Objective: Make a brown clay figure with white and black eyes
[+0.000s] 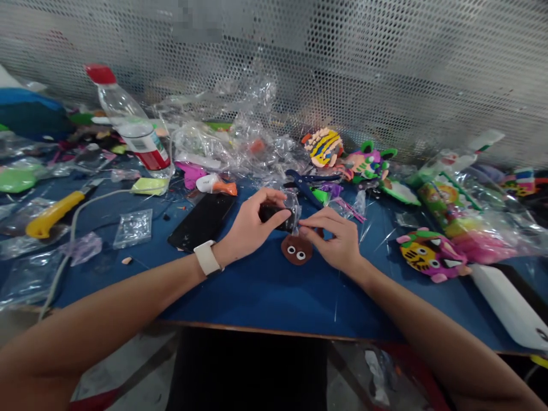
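In the head view, my left hand (pixel 250 225) is closed around a small clear plastic packet (pixel 294 210) with something black inside. My right hand (pixel 333 237) pinches the packet's right edge between thumb and fingers. Just below both hands, a brown clay face (pixel 296 255) with two white-and-black eyes lies on the blue table (pixel 265 302). Part of its upper right side is hidden by my right fingers. A black phone-like slab (pixel 203 221) lies left of my left hand, near the wrist.
Dark blue pliers (pixel 305 181) lie behind my hands. A yellow utility knife (pixel 55 216) and a red-capped bottle (pixel 143 140) stand or lie at left. Several clay figures, including a pink-and-yellow mask (pixel 432 254), and a white power bank-like block (pixel 509 305) are right. Crumpled plastic (pixel 231 140) lines the mesh wall.
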Demonstrator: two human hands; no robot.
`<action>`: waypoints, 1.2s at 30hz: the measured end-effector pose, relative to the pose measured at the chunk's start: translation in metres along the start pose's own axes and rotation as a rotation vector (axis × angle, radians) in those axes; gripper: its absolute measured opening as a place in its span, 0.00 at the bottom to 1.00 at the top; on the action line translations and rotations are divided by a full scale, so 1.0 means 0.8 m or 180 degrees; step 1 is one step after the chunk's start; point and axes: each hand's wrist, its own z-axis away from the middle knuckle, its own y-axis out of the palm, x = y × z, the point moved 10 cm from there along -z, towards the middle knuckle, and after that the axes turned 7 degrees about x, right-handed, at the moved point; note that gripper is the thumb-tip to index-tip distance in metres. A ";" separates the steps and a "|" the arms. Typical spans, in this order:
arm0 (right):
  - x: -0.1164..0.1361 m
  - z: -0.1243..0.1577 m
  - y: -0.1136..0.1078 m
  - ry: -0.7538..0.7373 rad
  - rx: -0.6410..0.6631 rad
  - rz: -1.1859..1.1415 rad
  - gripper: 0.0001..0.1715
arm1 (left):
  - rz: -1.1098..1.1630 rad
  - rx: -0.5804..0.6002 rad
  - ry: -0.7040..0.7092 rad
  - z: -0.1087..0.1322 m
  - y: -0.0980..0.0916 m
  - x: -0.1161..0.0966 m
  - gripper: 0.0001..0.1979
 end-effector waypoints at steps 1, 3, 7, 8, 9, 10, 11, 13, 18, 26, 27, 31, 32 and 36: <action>0.000 0.000 0.000 -0.0005 0.0011 -0.0068 0.06 | 0.0032 0.0009 0.0022 0.001 0.001 0.000 0.11; 0.000 -0.001 0.001 -0.0026 0.0026 -0.0208 0.05 | 0.0061 -0.0025 0.0085 0.002 0.000 0.000 0.11; -0.012 -0.001 0.009 0.0188 0.0122 -0.0496 0.05 | 0.0037 -0.0018 0.0141 0.006 0.000 -0.001 0.13; -0.018 0.000 0.012 0.0288 0.0139 -0.0609 0.06 | 0.0007 0.0044 0.0161 0.007 0.003 -0.002 0.13; -0.023 0.002 0.014 0.0380 0.0147 -0.0729 0.07 | -0.0037 0.0131 0.0205 0.008 0.006 -0.004 0.13; -0.028 0.003 0.016 0.0456 0.0138 -0.0837 0.08 | -0.0094 0.0224 0.0264 0.009 0.010 -0.007 0.12; -0.032 0.005 0.017 0.0511 0.0128 -0.0912 0.08 | -0.0156 0.0299 0.0323 0.010 0.014 -0.010 0.12; -0.035 0.007 0.018 0.0544 0.0099 -0.0970 0.09 | -0.0275 0.0356 0.0413 0.011 0.017 -0.015 0.11; -0.030 0.007 0.016 0.0419 0.0010 -0.1029 0.07 | -0.0389 0.0298 0.0448 0.012 0.017 -0.014 0.09; -0.016 0.006 0.009 0.0075 -0.0049 -0.0533 0.06 | -0.0153 0.0358 0.0446 0.006 0.017 -0.005 0.07; -0.014 0.005 0.008 0.0055 -0.0054 -0.0476 0.07 | -0.0118 0.0396 0.0456 0.005 0.018 -0.005 0.07; -0.009 0.002 0.010 0.0099 0.0095 -0.0467 0.10 | -0.0119 0.0552 0.0478 0.006 0.025 -0.002 0.07; -0.009 0.002 0.012 0.0124 0.0152 -0.0495 0.10 | -0.0149 0.0569 0.0485 0.007 0.026 -0.002 0.07; -0.013 0.003 0.018 0.0247 0.0261 -0.0519 0.07 | -0.0369 0.0543 0.0564 0.010 0.030 -0.004 0.07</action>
